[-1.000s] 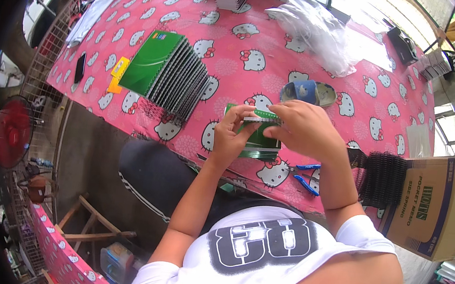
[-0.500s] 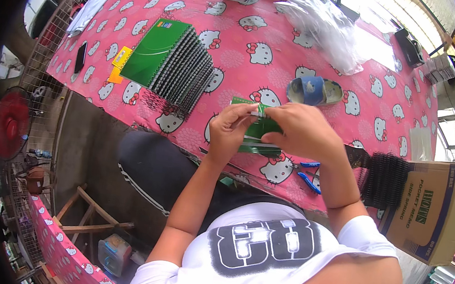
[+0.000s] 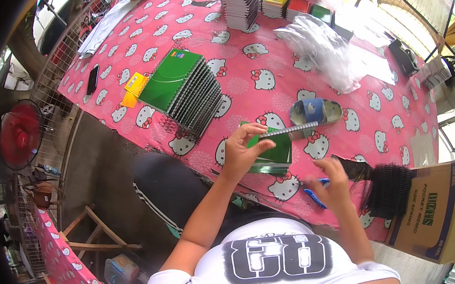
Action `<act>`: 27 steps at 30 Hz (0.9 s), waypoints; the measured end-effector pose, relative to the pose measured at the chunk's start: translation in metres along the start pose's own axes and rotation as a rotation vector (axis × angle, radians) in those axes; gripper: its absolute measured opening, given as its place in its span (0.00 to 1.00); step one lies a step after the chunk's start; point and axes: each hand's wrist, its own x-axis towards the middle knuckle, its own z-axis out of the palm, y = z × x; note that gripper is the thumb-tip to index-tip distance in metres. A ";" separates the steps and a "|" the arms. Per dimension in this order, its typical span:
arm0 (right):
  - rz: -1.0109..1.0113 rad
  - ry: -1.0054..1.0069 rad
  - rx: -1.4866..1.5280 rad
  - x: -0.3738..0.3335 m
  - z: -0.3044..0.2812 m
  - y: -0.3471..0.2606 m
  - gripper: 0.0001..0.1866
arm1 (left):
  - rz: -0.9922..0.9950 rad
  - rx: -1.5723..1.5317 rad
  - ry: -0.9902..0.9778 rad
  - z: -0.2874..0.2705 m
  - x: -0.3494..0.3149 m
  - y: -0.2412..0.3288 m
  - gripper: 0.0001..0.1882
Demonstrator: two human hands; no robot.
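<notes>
My left hand point(image 3: 244, 150) is closed on a spiral-bound notebook point(image 3: 289, 131), pinched near one end and tilted so its coil edge faces up. Beneath it, loose green covers point(image 3: 277, 157) lie on the table near the front edge. My right hand point(image 3: 335, 182) is over a pair of blue-handled pliers point(image 3: 316, 199), fingers apart and a little blurred. The pliers still rest on the table, and I see no grip on them.
A tall stack of green spiral notebooks point(image 3: 180, 90) stands at the left. Beyond my hands are a blue slipper point(image 3: 315, 112) and clear plastic bags point(image 3: 323, 49). Black spiral coils point(image 3: 389, 187) sit beside a cardboard box point(image 3: 434, 211) at the right.
My right hand has left the notebook and moved right and down to the pliers. The notebook, now in my left hand alone, shows its coil edge raised. The whole view has shifted.
</notes>
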 end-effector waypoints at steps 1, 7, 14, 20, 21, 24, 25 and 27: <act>-0.027 -0.012 -0.136 -0.021 0.009 0.011 0.32 | -0.014 0.008 0.017 0.002 0.002 0.001 0.13; -0.087 0.015 -0.384 -0.050 0.034 0.044 0.31 | 0.244 0.111 0.096 0.024 0.010 0.047 0.10; -0.348 0.269 0.096 0.005 -0.029 -0.076 0.27 | 0.503 0.376 0.110 0.029 -0.009 0.074 0.10; -0.428 0.309 -0.118 0.014 -0.035 -0.105 0.28 | 0.611 0.452 0.134 0.028 -0.010 0.083 0.12; -0.426 0.321 -0.111 0.012 -0.033 -0.105 0.28 | 0.611 0.460 0.135 0.026 -0.011 0.083 0.12; -0.420 0.355 -0.101 0.011 -0.029 -0.106 0.28 | 0.610 0.415 0.131 0.024 -0.015 0.079 0.13; -0.420 0.366 -0.105 0.012 -0.027 -0.107 0.27 | 0.622 0.432 0.130 0.023 -0.014 0.080 0.13; -0.326 0.228 0.134 0.014 -0.026 -0.104 0.24 | 0.646 0.458 0.128 0.023 -0.011 0.081 0.13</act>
